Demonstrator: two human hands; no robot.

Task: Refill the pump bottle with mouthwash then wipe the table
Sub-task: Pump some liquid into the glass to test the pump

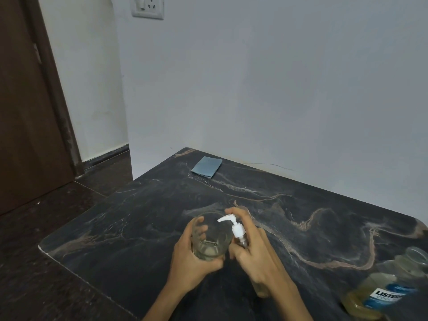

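Observation:
My left hand [193, 258] grips a clear drinking glass [212, 237] with a little pale liquid at its bottom, held over the dark marble table [129, 228]. My right hand [252, 249] grips a clear pump bottle with a white pump head [235, 227]; the nozzle points over the glass rim and my forefinger reaches over the pump top. The bottle's body is mostly hidden by my fingers. A mouthwash bottle [382, 290] with yellowish liquid and a blue label lies tilted at the lower right, its neck uncapped.
A folded blue-grey cloth [206, 167] lies near the table's far left corner by the wall. The table's left edge drops to a dark floor. A brown door [25, 107] stands at the left, and a wall socket [148, 6] is above.

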